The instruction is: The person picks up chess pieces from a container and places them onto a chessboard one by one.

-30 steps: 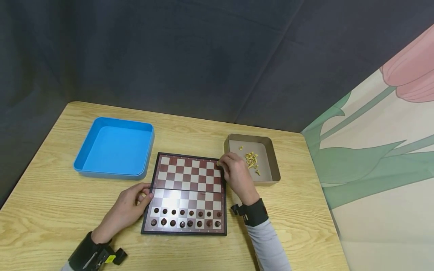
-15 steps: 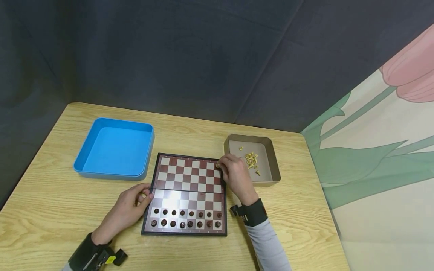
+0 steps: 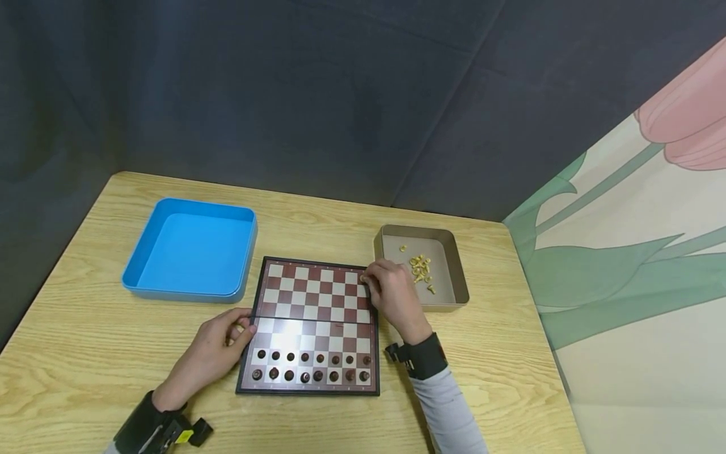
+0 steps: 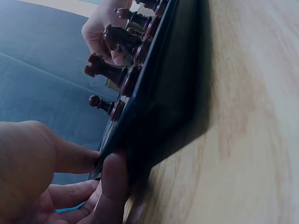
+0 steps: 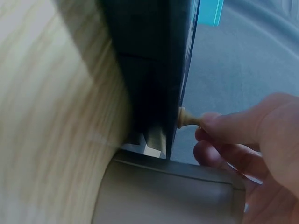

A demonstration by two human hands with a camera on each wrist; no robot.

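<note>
A folding chessboard point(image 3: 317, 296) lies spread out with red-brown and white squares. Two rows of dark brown chess pieces point(image 3: 305, 377) stand along its near side; a dark rook point(image 4: 110, 70) shows at the corner in the left wrist view. My left hand point(image 3: 211, 348) grips the board's left edge near the fold, thumb and fingers on either side of the rim. At the far right corner, my right hand point(image 3: 392, 291) pinches a pale yellow chess piece point(image 5: 188, 119) between thumb and fingers. Its base is right at the board's surface; its top is hidden by the fingertips.
Right of the board stands a grey-brown tray point(image 3: 460, 277) with several yellow chess pieces point(image 3: 420, 268) in it, close to my right hand. A blue tray point(image 3: 195, 252) sits at the back left. Behind the wooden table point(image 3: 510, 378) hangs a dark curtain point(image 3: 295, 101).
My right hand has shifted very slightly toward me at the far right corner, still pinching the yellow chess piece. My left hand stays on the board's edge.
</note>
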